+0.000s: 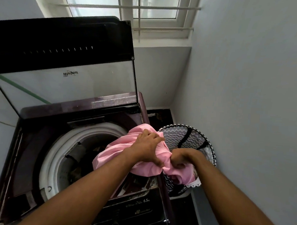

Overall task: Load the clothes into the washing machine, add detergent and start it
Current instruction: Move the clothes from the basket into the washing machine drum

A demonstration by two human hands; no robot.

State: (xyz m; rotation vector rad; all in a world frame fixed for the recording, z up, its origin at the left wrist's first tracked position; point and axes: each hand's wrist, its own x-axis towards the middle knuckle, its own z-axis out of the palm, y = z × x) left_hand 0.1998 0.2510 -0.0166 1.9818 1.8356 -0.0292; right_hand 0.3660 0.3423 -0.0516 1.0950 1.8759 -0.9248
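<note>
We are standing in a narrow room with pale grey walls, looking down. At nine o'clock, the washing machine (pixel 37 139) is sitting with its glass lid (pixel 62 71) standing upright and its white-rimmed drum (pixel 57 146) showing. At centre, our left hand (pixel 146 147) is gripping a pink garment (pixel 109 155) hanging over the drum's right edge. Our right hand (pixel 181 159) is pinching the same cloth just beside it. At three o'clock, a zigzag-patterned laundry basket (pixel 179 135) is sitting on the dark floor (pixel 161 116). A barred window (pixel 134 6) is showing at twelve o'clock.
</note>
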